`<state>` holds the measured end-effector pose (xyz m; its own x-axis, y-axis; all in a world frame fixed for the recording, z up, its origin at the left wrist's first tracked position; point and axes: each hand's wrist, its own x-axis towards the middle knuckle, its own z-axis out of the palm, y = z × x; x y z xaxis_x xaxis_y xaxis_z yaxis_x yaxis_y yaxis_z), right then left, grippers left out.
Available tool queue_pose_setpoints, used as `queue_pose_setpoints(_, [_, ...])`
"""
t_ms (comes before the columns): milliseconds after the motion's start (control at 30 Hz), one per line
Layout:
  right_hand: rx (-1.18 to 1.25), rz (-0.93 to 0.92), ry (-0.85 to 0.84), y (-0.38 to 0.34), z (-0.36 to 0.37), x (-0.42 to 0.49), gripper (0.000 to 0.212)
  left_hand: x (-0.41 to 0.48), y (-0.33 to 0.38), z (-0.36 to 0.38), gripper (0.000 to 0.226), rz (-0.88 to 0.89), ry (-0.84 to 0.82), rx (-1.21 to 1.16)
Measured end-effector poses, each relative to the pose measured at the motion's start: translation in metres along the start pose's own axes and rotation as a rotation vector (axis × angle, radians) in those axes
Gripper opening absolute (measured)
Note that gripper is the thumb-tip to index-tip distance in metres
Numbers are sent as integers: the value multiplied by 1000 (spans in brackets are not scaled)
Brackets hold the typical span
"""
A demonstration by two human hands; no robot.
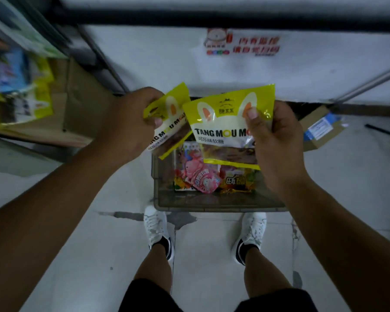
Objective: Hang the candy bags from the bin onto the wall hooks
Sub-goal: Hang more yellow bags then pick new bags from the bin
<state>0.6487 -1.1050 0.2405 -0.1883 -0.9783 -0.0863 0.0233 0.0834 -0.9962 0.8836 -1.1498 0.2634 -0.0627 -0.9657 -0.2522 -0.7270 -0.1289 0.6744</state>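
I hold two yellow-and-white candy bags printed "TANG MOU MOU" above a grey bin [221, 204] on the floor. My left hand [131, 122] grips the left bag [171, 118] at its top edge, the bag tilted. My right hand [277, 140] pinches the right bag [223, 129], thumb on its front near a rabbit-ear print. This bag partly overlaps the left one. Inside the bin lie a pink candy bag [200, 176] and other colourful bags [236, 179]. No wall hooks are visible.
My two feet in white shoes [157, 230] stand just before the bin. A cardboard box [81, 102] and blurred yellow packages [18, 95] sit on a shelf at left. A small carton [322, 129] lies on the floor at right. A white wall panel [155, 59] with a sticker rises behind.
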Motion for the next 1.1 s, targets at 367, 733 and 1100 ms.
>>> queue_pose_setpoints(367, [64, -246, -10, -193, 26, -6, 5, -51, 131, -167, 38, 184, 229, -88])
queue_pose_setpoints(733, [117, -488, -96, -375, 46, -1, 6, -94, 254, -316, 30, 444, 573, 89])
queue_pose_setpoints(1100, [138, -702, -25, -532, 53, 3, 6, -143, 362, -438, 36, 603, 469, 82])
